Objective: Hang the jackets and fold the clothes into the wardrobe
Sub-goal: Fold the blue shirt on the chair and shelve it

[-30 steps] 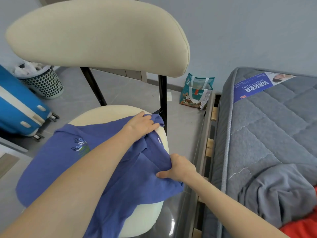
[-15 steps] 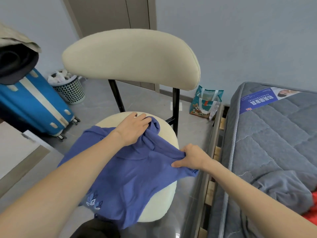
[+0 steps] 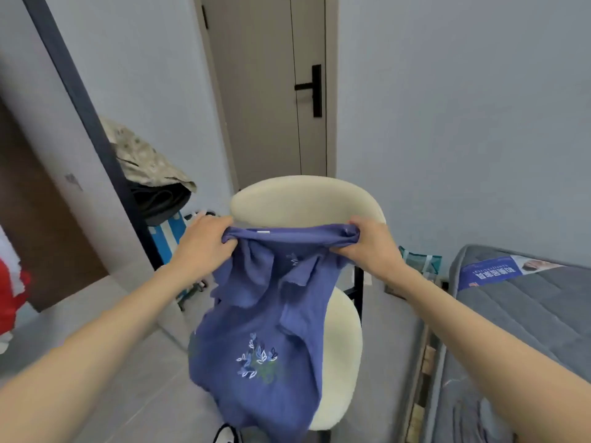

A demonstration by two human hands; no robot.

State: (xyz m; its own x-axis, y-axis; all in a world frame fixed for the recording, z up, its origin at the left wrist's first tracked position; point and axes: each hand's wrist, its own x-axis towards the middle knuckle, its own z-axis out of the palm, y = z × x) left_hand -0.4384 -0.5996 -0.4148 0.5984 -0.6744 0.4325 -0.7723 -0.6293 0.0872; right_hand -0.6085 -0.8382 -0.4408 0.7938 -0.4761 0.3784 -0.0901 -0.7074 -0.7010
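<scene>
A blue shirt (image 3: 265,318) with an embroidered leaf motif hangs in the air in front of me, above the cream chair (image 3: 339,340). My left hand (image 3: 204,243) grips its top edge on the left, and my right hand (image 3: 364,246) grips the top edge on the right. The cloth is stretched between both fists and its lower part droops over the chair seat.
A grey mattress (image 3: 524,318) lies at the right with a teal bag (image 3: 419,262) beside it. A blue suitcase (image 3: 166,241) with dark and patterned clothes (image 3: 150,167) on top stands at the left. A closed door (image 3: 271,87) is behind the chair. Something red (image 3: 11,295) hangs at far left.
Both hands have lifted the blue shirt off the chair seat and pulled its top edge apart. The view has risen and now shows the door.
</scene>
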